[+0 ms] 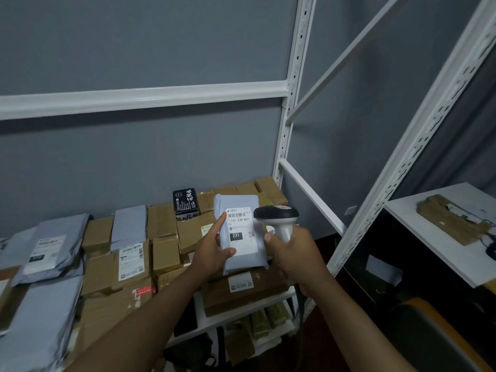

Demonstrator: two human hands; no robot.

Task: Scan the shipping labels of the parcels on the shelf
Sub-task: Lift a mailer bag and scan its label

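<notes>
White perforated steel shelving (288,108) stands against a grey wall, its lower shelf crowded with brown cardboard boxes (126,267) and flat grey plastic mailer bags (51,248), several bearing white labels. A black printed carton (185,201) sits upright among the boxes at the back. To the right, a white tabletop (440,237) carries a crumpled brown paper package (451,218). Above the pile, the left hand (212,252) grips a pale grey wrapped parcel (239,234), forefinger stretched along its white shipping label (240,228), thumb across the front. Just beside the label, the right hand (295,253) is closed round the handle of a black-and-white handheld barcode scanner (277,218).
</notes>
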